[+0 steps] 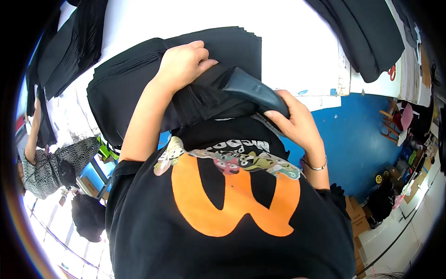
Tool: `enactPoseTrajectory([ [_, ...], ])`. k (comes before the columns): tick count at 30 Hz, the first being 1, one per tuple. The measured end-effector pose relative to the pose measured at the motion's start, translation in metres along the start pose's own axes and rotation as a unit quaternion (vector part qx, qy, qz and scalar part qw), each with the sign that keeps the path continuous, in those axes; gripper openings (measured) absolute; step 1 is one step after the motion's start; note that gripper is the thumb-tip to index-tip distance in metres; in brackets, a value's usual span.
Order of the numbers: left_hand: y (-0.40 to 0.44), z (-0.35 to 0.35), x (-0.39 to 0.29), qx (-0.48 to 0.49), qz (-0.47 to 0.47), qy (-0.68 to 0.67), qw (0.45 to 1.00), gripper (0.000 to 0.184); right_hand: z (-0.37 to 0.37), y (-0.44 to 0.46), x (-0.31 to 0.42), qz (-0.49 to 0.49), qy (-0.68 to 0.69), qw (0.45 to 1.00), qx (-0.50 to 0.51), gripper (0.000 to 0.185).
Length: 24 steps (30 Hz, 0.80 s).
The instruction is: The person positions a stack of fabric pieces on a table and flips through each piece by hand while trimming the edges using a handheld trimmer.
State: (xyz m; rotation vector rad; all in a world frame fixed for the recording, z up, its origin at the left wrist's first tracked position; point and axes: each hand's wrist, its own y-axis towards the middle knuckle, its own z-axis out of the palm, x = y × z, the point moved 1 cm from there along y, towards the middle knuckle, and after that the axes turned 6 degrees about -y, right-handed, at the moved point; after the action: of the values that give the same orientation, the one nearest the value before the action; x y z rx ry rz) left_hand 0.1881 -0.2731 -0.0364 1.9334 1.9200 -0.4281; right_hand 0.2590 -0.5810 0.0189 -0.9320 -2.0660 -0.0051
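A thick stack of black fabric (pixel 130 97), its layered edges fanned at the corners, lies at the table's near side. My left hand (pixel 186 63) rests on it with fingers curled in; what they hold, if anything, is hidden. Wrapped round a dark hand-held tool shaped like a clipper (pixel 253 90) is my right hand (pixel 297 121). The tool's wide head points left, over the fabric beside my left hand. Folded black layers (pixel 200 102) lie beneath and left of the tool's head.
The white table (pixel 297 51) bears more black fabric at the upper left (pixel 74 51) and upper right (pixel 367 37). Red scissors (pixel 392 72) lie at the right. A person in patterned clothing (pixel 37 174) is at the left. Cardboard boxes (pixel 355 214) stand at the lower right.
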Motion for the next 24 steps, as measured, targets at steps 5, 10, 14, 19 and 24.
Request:
enactPoseTrajectory([
  [5, 0.022, 0.019, 0.002, -0.003, 0.046, 0.026, 0.999, 0.035, -0.019, 0.015, -0.013, 0.148, 0.094, 0.981, -0.081, 0.045],
  [10, 0.044, 0.063, -0.015, -0.159, -0.097, 0.016, 0.982, 0.033, -0.014, 0.086, -0.007, 0.136, -0.015, 0.988, -0.074, 0.052],
  [14, 0.044, 0.056, -0.008, -0.137, -0.105, -0.055, 0.983, 0.029, -0.016, 0.075, -0.011, 0.131, 0.020, 0.990, -0.050, 0.056],
  [19, 0.050, 0.059, 0.001, -0.151, -0.078, -0.188, 0.967, 0.016, -0.019, 0.081, -0.007, 0.145, 0.036, 0.988, -0.036, 0.056],
  [24, 0.050, 0.062, 0.008, -0.164, -0.084, -0.196, 0.963, 0.014, -0.020, 0.085, -0.013, 0.160, 0.115, 0.980, -0.026, 0.054],
])
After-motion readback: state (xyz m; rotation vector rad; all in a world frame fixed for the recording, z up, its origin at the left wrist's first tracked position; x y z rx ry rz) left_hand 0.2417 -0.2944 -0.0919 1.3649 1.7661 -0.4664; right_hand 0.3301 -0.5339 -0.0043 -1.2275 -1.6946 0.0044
